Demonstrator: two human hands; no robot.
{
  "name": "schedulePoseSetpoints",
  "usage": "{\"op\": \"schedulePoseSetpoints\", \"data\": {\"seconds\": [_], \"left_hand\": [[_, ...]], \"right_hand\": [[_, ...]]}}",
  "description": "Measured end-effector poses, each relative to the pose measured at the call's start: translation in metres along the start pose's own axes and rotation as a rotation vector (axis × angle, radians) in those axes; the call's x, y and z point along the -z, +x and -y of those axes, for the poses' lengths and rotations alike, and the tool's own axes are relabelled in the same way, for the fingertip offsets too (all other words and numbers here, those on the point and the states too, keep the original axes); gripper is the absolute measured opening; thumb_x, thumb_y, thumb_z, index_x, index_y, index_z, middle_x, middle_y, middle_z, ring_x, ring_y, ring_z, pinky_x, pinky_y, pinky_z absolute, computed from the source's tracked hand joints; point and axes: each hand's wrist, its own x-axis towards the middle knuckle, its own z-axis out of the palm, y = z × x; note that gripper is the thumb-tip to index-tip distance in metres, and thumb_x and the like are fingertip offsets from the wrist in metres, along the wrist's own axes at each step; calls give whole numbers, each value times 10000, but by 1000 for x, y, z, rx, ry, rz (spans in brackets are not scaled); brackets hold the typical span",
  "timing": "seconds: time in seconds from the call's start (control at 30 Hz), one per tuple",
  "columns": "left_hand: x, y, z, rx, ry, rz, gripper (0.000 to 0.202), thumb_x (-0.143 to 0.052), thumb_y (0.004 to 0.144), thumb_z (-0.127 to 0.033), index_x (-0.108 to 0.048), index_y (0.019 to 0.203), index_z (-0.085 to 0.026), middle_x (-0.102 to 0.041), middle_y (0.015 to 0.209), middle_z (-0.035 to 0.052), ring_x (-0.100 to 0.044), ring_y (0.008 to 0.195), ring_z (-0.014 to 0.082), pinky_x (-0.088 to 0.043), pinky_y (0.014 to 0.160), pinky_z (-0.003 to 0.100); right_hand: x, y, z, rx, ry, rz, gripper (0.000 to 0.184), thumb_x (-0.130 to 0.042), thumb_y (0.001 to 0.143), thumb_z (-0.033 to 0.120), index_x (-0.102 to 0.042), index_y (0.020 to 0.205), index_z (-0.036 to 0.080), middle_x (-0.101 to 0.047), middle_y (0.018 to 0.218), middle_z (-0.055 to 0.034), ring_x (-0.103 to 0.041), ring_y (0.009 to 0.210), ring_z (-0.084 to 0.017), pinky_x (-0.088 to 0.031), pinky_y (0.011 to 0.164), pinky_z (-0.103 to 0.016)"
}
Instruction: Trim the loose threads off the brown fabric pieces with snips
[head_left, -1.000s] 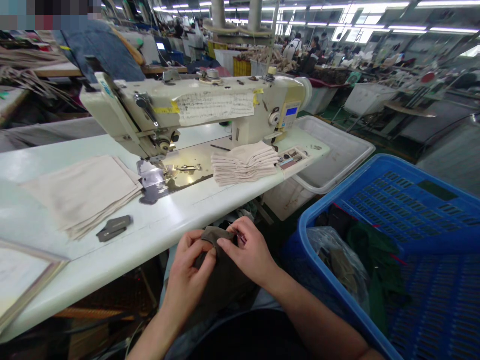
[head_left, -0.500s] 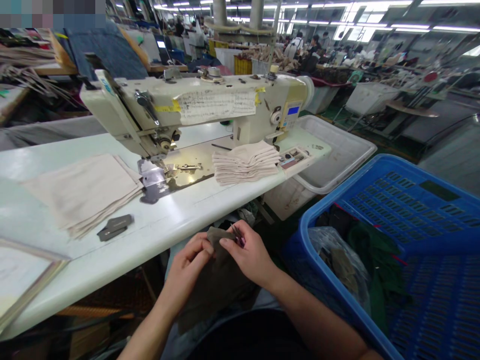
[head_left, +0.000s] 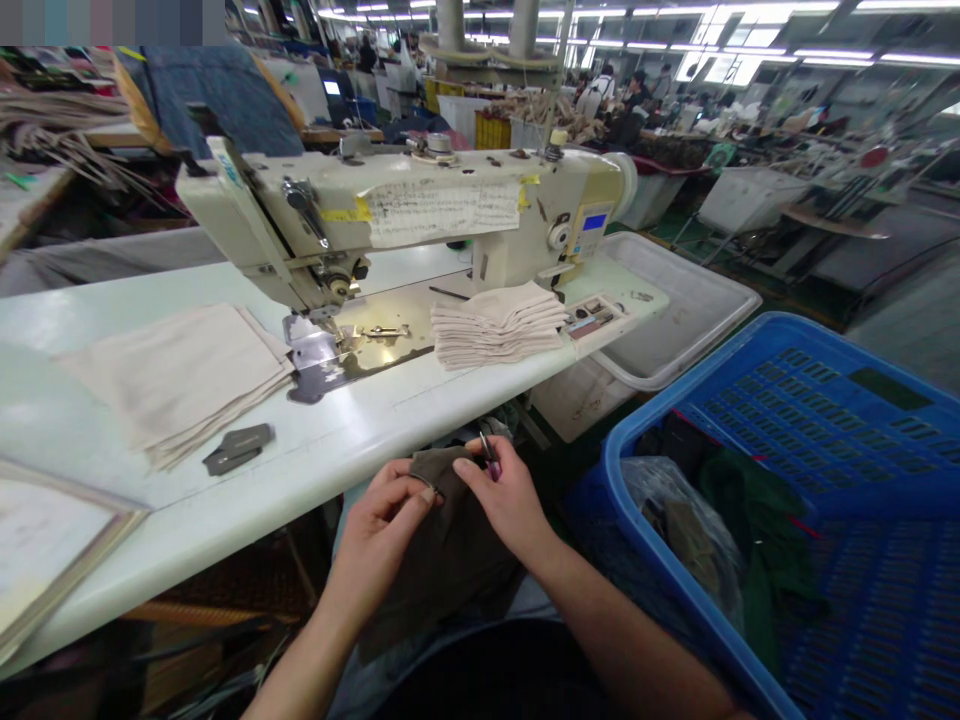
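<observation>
Head view. Lower centre of the frame: left hand (head_left: 382, 535) pinches the top edge of the dark brown cloth (head_left: 442, 570) over the lap. Right hand (head_left: 510, 500) clasps a small metal tool (head_left: 487, 452) at that edge, below the white table (head_left: 360, 430) and left of 1 blue basket (head_left: 787, 400).

White bench (head_left: 390, 410) carried a cream sewing machine (head_left: 555, 190), a handwritten paper note (head_left: 435, 210) taped along its arm. Flat beige stack (head_left: 180, 375) lay left of the needle; folded beige stack (head_left: 499, 325) lay right of it, on the machine bed. Small dark grey piece (head_left: 238, 447) sat just beside the flat stack. Blue basket (head_left: 825, 400) stood at right, holding a clear bag (head_left: 682, 520) and green cloth (head_left: 750, 500). White tub (head_left: 675, 300) stood beyond the bench end.
</observation>
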Motion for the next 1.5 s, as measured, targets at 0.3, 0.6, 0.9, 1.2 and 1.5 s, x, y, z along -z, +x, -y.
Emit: {"op": "schedulePoseSetpoints", "data": {"seconds": [0.3,0.6,0.9,1.2,1.5], "left_hand": [[2,-3,-5,-169,243,-71,257,-615,865,-386,-720,676,-247,-634,916,39,-631,901,219,-525,836,321],[0,-7,-5,-173,262,-70,239,-611,881,-364,-717,698,-252,-622,952,35,-626,923,212,-506,851,312],[-1,-8,-5,-217,288,-74,229,-609,890,-327,-717,707,-242,-622,945,29,-630,914,199,-500,848,299],[-8,-8,0,-455,435,-179,198,-592,915,-227,-682,739,-211,-598,927,33,-617,867,175,-518,763,256],[-15,-10,10,-632,633,-254,139,-578,936,-167,-656,820,-167,-568,995,67,-616,915,195,-536,820,284]], "right_hand": [[5,-32,25,251,-231,298,222,-437,1044,321,-574,1180,212,-650,800,4,-640,765,-161,-480,739,-285],[4,-21,23,116,-215,355,106,-455,1024,264,-544,1058,215,-575,662,55,-595,673,-151,-438,696,-275],[6,-20,27,99,-256,374,106,-447,1029,246,-546,1047,215,-571,660,54,-591,677,-150,-428,699,-273],[4,-21,24,93,-321,335,108,-453,1033,255,-555,1034,219,-581,691,40,-591,690,-155,-439,707,-279],[-3,-15,11,-16,-226,242,89,-626,946,270,-604,880,215,-602,687,25,-589,677,-150,-441,634,-253]]}}
